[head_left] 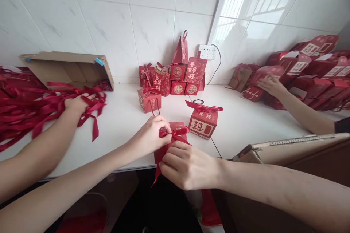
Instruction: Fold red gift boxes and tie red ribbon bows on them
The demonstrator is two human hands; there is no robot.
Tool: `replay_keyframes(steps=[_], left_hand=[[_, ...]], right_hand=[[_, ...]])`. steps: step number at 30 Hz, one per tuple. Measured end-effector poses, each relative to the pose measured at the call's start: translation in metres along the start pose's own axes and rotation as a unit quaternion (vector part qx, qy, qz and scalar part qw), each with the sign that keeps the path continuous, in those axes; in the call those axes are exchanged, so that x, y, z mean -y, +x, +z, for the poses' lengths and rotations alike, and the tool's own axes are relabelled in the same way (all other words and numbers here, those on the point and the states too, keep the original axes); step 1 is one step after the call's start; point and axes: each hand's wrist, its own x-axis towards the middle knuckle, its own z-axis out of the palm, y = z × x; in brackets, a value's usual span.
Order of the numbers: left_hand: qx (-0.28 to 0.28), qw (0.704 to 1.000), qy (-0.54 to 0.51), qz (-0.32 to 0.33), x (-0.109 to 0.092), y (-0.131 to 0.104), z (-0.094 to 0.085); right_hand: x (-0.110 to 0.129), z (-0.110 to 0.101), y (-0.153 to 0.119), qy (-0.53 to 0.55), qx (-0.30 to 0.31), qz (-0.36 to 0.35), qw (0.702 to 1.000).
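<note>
A small red gift box (177,125) sits at the table's front edge, partly hidden by my hands. Red satin ribbon (180,131) forms a bow on top of it. Thumb and fingertips of my left hand (153,133) pinch the ribbon at the bow's left side. My right hand (186,164) is closed on the same ribbon just in front, and a ribbon tail (157,174) hangs below it. Beside them on the right stands another red box (202,122) tied with a bow. A smaller red box (150,101) with cord handles is behind my left hand.
Another person's hand (78,105) rests in a heap of loose red ribbons (30,113) by an open carton (68,56). At right, a hand (272,84) touches stacked red boxes (308,85). Several boxes (178,71) stand by the wall below a power strip (206,51). A cardboard box (295,143) is front right.
</note>
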Motion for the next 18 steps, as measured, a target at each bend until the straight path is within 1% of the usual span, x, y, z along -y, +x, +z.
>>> replay_keyframes(steps=[7,14,18], left_hand=[[-0.01,1.0,-0.011,-0.015,-0.004,-0.001,0.002],[-0.005,1.0,-0.016,-0.017,0.002,0.0,0.006],[-0.008,0.999,-0.027,-0.027,0.003,0.0,0.007]], right_hand=[[0.001,0.004,0.0,0.016,0.01,-0.005,1.0],[-0.001,0.003,0.005,0.019,-0.01,-0.017,1.0],[0.002,0.006,0.011,0.04,-0.019,-0.004,0.999]])
